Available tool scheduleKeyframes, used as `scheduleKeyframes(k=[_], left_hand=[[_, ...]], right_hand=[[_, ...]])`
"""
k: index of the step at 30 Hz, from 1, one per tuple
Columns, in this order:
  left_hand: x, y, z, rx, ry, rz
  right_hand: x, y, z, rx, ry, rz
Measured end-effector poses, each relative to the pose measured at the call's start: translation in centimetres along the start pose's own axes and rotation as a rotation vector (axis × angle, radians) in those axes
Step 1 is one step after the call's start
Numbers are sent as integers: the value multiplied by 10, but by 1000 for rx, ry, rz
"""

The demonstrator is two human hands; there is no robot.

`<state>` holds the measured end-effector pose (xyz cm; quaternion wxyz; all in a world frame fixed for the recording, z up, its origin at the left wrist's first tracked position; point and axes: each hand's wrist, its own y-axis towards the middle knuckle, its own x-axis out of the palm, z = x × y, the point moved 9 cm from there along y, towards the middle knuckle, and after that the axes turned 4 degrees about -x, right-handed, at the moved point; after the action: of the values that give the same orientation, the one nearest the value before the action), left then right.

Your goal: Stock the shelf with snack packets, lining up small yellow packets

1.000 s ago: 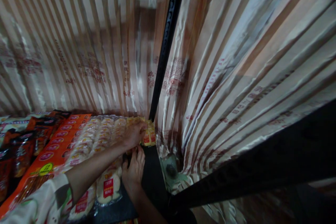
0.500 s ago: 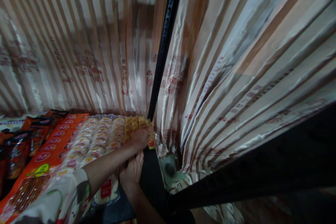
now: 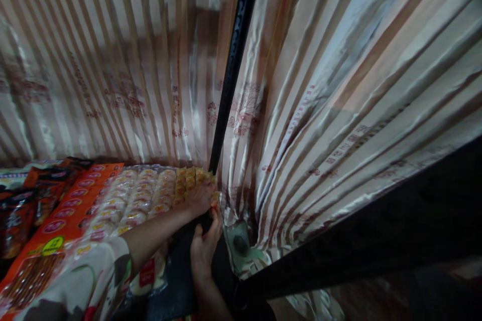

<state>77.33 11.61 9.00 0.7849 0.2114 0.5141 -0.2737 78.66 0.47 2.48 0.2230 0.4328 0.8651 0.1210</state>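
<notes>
Left hand, grip hidden, lies across yellow packets at the shelf's far-right corner; right hand, half-open, meets their near end.

Head cam: I've got the left hand over the yellow packets at the shelf corner, contact partly hidden. Right hand sits just below, thumb apart, fingertips up at the corner packets; can't confirm a grip. Dark shelf shows left of the right forearm. Leftward of the yellow rows I see clear-wrapped pale rounds, orange packs, then dark bags. Black slotted post behind, pleated printed sheeting both sides.
</notes>
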Motion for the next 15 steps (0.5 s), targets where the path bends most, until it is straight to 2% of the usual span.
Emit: scheduleKeyframes(k=[8, 15], left_hand=[[4, 3, -4, -6, 13, 18], [-5, -2, -7, -17, -36, 5]], right_hand=[[19, 0, 4, -61, -103, -73], [20, 1, 6, -69, -156, -70]])
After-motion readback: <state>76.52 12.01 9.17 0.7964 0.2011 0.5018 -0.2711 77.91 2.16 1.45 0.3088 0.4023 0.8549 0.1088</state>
